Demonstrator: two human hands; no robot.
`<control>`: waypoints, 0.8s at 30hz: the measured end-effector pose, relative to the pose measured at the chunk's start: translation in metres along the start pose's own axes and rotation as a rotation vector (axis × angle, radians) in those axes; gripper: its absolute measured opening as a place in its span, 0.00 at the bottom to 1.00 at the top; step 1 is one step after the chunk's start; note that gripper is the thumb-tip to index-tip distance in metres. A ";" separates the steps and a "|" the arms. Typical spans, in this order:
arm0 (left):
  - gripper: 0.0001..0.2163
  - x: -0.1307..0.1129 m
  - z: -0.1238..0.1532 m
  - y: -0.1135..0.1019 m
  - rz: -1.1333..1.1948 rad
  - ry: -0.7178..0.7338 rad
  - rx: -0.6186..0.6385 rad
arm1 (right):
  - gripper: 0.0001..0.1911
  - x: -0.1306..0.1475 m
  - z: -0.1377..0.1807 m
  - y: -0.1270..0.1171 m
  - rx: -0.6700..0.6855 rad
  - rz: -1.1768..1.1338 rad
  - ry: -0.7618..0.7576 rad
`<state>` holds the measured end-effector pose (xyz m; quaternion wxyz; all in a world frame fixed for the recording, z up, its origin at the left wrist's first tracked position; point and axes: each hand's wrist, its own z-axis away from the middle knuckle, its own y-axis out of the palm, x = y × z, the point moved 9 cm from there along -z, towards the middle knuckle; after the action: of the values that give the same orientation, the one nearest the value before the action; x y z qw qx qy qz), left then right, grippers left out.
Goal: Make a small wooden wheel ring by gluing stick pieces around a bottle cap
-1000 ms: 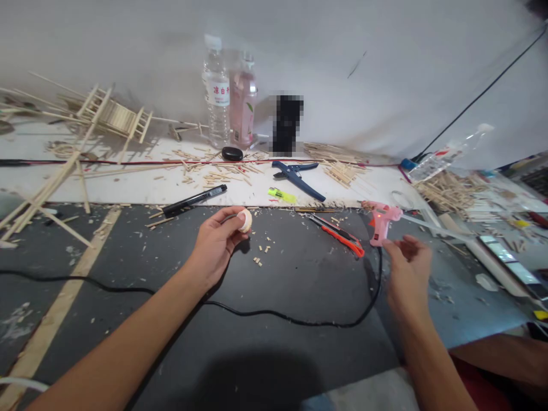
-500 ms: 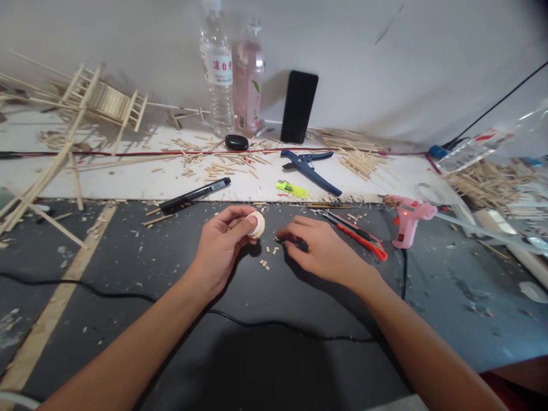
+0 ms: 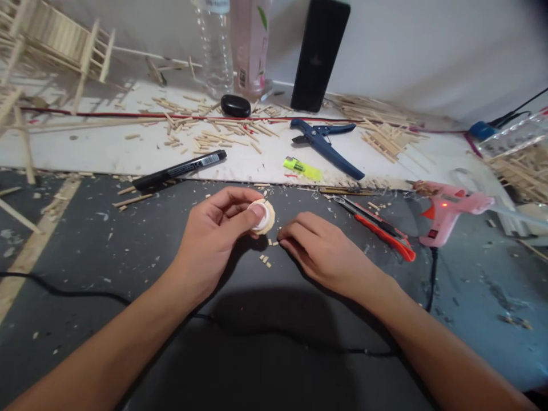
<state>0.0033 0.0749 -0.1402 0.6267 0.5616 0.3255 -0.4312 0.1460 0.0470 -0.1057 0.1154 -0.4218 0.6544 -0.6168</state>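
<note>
My left hand point(image 3: 214, 231) pinches a small white round cap point(image 3: 266, 218) between thumb and fingers, above the dark table. Pale wooden bits line the cap's outer edge. To its right, my right hand point(image 3: 327, 248) is low over the tabletop with thumb and forefinger tips together. Whether a tiny bit is between those tips cannot be made out. Several short cut wooden pieces point(image 3: 265, 261) lie on the table just below and between both hands.
Behind the hands lie a black marker point(image 3: 180, 170), a yellow-green lighter point(image 3: 302, 169) and blue cutters point(image 3: 327, 149). An orange utility knife point(image 3: 379, 228) and a pink glue gun point(image 3: 454, 212) are at right. A phone point(image 3: 321, 54) leans on the wall; a black cable point(image 3: 64, 290) crosses the table.
The view has moved closer and tipped downward. My right fingertips have come together at the small wooden pieces. My left hand still holds the cap, its face turned slightly more into view.
</note>
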 end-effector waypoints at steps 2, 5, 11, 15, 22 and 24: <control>0.05 0.001 0.000 0.000 -0.024 0.013 0.016 | 0.11 0.001 0.001 -0.003 0.003 0.011 0.013; 0.05 0.001 0.001 0.000 -0.045 0.037 0.029 | 0.10 0.004 0.001 -0.009 -0.020 0.058 0.014; 0.06 -0.004 0.001 0.002 -0.092 0.107 0.057 | 0.12 0.015 -0.001 -0.001 -0.085 0.055 -0.047; 0.06 -0.019 0.008 0.003 -0.254 0.221 0.025 | 0.15 0.015 -0.003 0.005 -0.044 0.153 -0.044; 0.08 -0.047 0.032 0.012 -0.613 0.482 -0.130 | 0.04 -0.018 0.006 -0.026 -0.077 -0.331 0.300; 0.08 -0.050 0.038 0.013 -0.734 0.536 -0.169 | 0.04 -0.028 0.010 -0.029 -0.111 -0.622 0.418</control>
<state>-0.0081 0.0461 -0.0842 0.3697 0.4478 0.6876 -0.4359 0.1823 0.0629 -0.0923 -0.2362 -0.4711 0.5369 -0.6587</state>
